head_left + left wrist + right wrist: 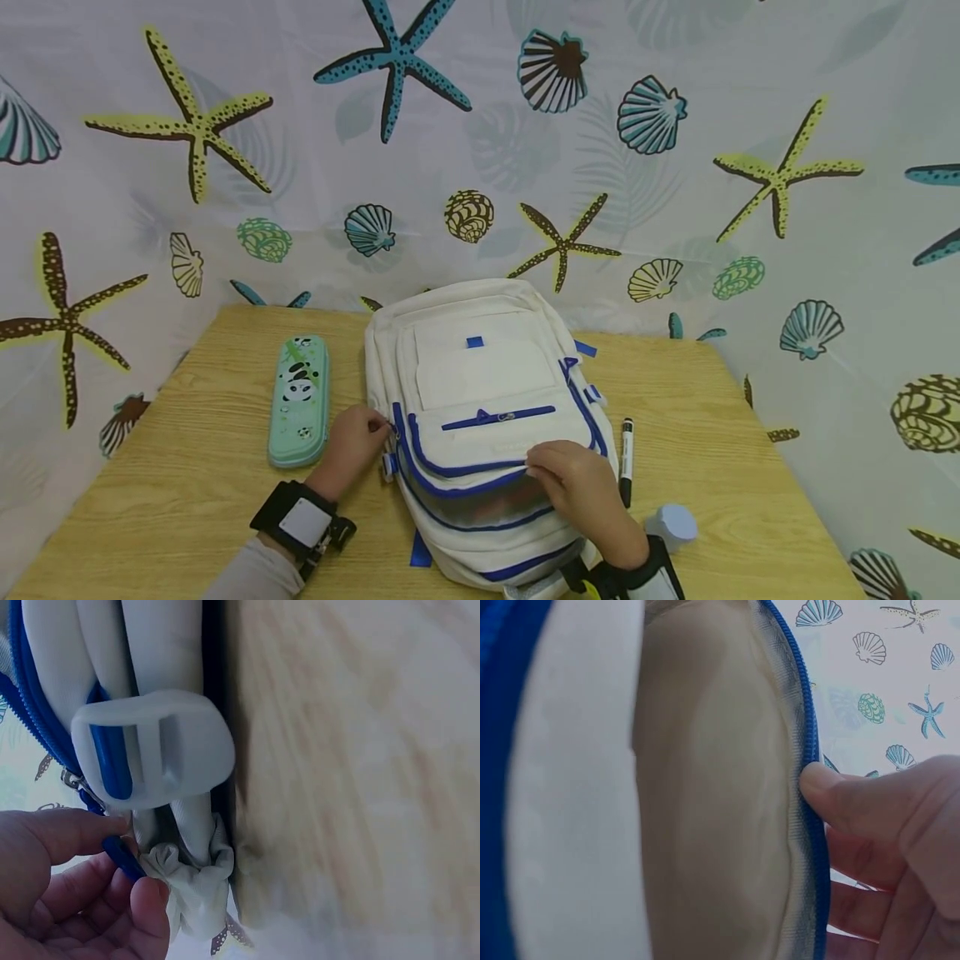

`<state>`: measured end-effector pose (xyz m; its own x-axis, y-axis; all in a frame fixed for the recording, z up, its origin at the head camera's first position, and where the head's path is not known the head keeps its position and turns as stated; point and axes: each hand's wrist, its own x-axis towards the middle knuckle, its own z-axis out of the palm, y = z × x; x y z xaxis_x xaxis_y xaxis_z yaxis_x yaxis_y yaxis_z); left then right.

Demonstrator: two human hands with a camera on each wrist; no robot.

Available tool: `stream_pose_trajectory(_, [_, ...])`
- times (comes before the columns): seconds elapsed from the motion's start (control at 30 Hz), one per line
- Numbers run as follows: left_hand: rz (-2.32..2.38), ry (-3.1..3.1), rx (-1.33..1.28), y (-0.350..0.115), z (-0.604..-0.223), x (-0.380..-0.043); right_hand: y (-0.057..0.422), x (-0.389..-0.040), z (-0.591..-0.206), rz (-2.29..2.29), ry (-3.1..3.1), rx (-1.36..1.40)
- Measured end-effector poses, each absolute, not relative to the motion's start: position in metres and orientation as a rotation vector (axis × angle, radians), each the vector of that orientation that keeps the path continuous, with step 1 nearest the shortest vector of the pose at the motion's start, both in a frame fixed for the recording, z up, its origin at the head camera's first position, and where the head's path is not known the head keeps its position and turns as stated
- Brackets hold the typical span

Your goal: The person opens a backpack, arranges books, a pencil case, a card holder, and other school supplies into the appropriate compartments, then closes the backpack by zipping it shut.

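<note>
A white backpack (487,375) with blue zippers lies on the table, its front pocket unzipped. At the pocket's left side my left hand (356,442) pinches a blue zipper pull (122,857), just below a white plastic strap buckle (154,750) in the left wrist view. My right hand (581,487) grips the blue-edged rim (814,780) of the pocket between thumb and fingers, holding it away from the bag. Inside, the beige lining (712,780) shows in the right wrist view, with no object seen on it.
Left of the backpack lies a mint-green pencil case (300,400) with pandas. A black-and-white marker (626,462) and a small pale-blue round-topped object (673,527) sit to the right on the wooden table (187,467). A patterned cloth (480,150) hangs behind.
</note>
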<state>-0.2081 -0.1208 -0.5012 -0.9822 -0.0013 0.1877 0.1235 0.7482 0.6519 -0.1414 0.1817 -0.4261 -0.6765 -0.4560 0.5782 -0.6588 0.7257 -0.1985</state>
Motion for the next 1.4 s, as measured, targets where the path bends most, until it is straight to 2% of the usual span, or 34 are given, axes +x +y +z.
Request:
stream_pose_trajectory(0.2, [-1.181, -2.773, -0.098, -0.126, -0.497, -0.202, 0.182, -0.142, -0.424, 0.524, -2.423, 0.832])
stream_pose_trajectory(0.47, [-1.034, -2.708, -0.082, -0.145, -0.484, -0.198, 0.182, -0.150, -0.417, 0.505, -2.337, 0.906])
stream_pose_trajectory(0.8, [-0.889, -2.844, 0.316, -0.183, -0.498, -0.204, 0.175, -0.168, -0.386, 0.413, -2.372, 0.957])
stream_pose_trajectory(1.4, [-0.922, -3.002, 0.410, -0.201, -0.496, -0.202, 0.163, -0.192, -0.347, 0.341, -2.519, 0.978])
